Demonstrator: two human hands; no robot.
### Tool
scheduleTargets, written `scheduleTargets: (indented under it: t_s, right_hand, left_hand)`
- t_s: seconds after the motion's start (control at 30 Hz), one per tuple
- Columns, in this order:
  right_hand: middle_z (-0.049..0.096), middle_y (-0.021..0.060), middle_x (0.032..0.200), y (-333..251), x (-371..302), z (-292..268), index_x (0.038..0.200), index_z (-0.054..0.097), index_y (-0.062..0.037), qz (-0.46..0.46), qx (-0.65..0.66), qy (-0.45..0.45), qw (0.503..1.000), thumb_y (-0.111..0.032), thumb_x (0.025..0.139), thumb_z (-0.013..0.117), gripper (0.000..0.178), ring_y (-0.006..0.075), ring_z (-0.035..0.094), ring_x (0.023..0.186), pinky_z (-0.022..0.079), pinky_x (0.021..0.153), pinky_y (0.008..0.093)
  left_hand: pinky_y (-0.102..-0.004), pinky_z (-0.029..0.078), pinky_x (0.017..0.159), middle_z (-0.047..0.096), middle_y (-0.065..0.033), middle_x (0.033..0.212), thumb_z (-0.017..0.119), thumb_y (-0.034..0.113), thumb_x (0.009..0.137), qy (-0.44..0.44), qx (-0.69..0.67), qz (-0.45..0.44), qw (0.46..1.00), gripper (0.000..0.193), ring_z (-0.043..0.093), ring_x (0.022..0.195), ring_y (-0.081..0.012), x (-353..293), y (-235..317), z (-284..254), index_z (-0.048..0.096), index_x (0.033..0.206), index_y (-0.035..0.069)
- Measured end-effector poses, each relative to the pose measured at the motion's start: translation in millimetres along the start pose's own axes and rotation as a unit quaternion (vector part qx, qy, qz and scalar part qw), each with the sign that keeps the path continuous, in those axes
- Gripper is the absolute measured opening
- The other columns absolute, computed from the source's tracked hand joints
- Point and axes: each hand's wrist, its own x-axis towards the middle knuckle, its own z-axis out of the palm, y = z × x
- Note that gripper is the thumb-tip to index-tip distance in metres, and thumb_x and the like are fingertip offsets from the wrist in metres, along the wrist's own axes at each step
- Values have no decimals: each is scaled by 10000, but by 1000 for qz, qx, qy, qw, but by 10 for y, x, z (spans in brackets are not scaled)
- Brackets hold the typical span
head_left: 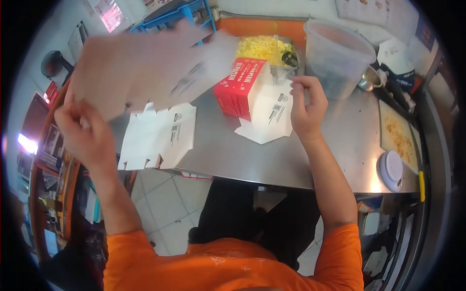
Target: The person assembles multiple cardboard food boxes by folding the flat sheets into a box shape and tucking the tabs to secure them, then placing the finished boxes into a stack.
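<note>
Two orange sleeves (335, 257) frame the near edge, with dark trousers (228, 208) below a metal table (233, 167). At the table's near left edge lie flat white carton blanks (162, 133), notched along their sides and printed in dark ink. Above them the left hand (85, 131) grips pale cardboard (131, 72) by its near left part, holding it up off the table; it is too blurred to count sheets. A round white device (391, 167) stands near the right end. In the middle, a red carton (238, 89) sits folded up, beside a flat white panel (269, 114); whether the two are joined I cannot tell. The right hand (309, 106) is at the panel's right edge, fingers curled with thumb close to them; whether it pinches anything cannot be told. Farther back are shredded yellow food (257, 48), a translucent tub (337, 63) and, behind the raised cardboard, a blue rack (167, 20).
</note>
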Motion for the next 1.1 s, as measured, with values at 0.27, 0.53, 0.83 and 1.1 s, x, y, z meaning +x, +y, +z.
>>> scheduleTargets:
  t_s: [0.27,0.53,0.83,1.1]
  right_hand:
    - [766,143,907,-1875,1312,-169,1026,756,53,143,-111,-16,983,-611,1071,358,776,212,706,830,553,834,369]
    - [740,123,1098,-987,1291,-676,1245,677,51,36,397,61,915,-242,1078,611,344,156,702,1007,549,887,302]
    - [702,174,1258,-980,1280,-257,1381,601,18,130,627,-21,768,-193,1096,586,355,227,687,1141,577,1016,363]
    - [702,187,1266,-960,1411,-96,1479,451,25,192,495,-36,846,-24,1041,634,478,263,745,1061,639,896,389]
  left_hand:
    - [-213,473,715,681,-96,1107,681,-45,954,-16,-155,44,987,183,570,839,-123,-40,1147,761,530,1048,0]
    - [-389,529,926,629,-178,1268,736,40,932,-12,-406,253,878,439,633,1157,-327,344,1625,1403,506,1306,16]
    - [-437,496,992,557,-207,1355,727,379,997,45,-485,204,850,636,604,1136,-353,325,1763,1590,548,1493,25]
    - [-432,520,917,572,-191,1273,588,649,1007,70,-410,168,894,679,572,1120,-353,263,1624,1921,618,1355,66]
